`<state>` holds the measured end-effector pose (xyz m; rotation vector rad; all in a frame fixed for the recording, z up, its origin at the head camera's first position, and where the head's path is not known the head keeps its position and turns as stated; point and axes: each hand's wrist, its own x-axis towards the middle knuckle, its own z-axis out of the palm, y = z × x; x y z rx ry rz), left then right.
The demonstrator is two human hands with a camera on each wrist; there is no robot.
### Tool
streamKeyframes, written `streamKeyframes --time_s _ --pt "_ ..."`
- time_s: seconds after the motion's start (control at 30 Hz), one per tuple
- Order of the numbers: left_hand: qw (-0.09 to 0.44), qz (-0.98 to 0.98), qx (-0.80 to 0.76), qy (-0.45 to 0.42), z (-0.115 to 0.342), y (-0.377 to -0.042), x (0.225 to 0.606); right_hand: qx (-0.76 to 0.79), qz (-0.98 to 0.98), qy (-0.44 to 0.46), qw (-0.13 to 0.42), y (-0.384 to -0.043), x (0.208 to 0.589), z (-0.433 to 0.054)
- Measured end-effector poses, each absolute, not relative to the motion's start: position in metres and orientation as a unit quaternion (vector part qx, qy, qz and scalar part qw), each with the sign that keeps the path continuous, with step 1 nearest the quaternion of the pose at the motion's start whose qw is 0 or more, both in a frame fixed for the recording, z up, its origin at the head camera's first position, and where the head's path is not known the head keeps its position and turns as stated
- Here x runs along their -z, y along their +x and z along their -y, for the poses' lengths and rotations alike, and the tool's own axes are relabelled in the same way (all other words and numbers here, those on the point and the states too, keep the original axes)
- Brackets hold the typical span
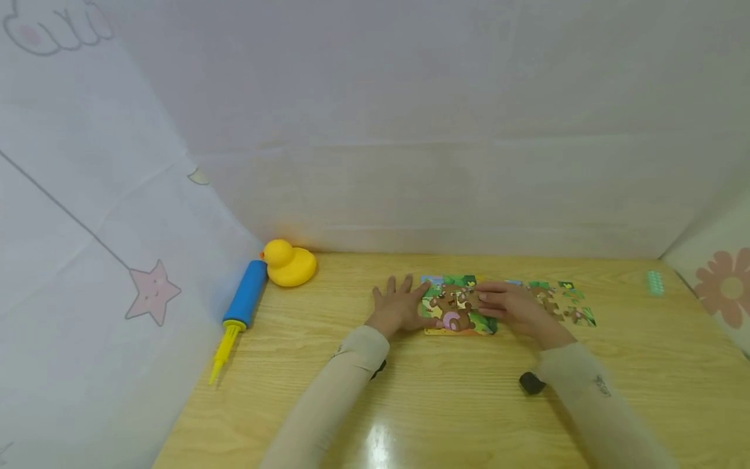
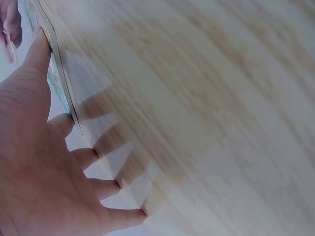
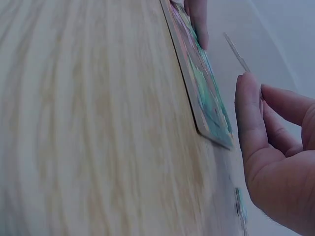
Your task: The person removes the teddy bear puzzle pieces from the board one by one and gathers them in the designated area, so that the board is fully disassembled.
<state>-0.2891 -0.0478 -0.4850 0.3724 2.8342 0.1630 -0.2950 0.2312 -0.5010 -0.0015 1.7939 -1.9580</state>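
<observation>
Okay, right hand (image 1: 515,309) pinches thin piece (image 3: 238,52) above puzzle board (image 1: 451,331); left hand (image 1: 400,312), fingers spread, touches board's left side. Loose pieces (image 1: 577,316) right of board. I'd brace board, level piece, match outline before pressing, then push evenly.

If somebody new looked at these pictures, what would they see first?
Probably the bright yellow duck, at the table's back left beside a blue-and-yellow pump. Next, maybe the colourful puzzle near the table's back: the left hand touches its left edge, while the right hand pinches a thin piece above it.
</observation>
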Motion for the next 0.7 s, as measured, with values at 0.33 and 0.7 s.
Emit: streamKeyframes --time_s 0.33,0.7 --pt "0.137 -0.981 -0.055 0.127 0.047 -0.289 0.486 0.735 -0.637 0.018 0.233 -0.288 0.497 -0.269" --pt "0.141 -0.981 -0.044 0.126 0.047 -0.291 0.484 0.736 -0.637 0.009 0.23 -0.278 0.496 -0.308"
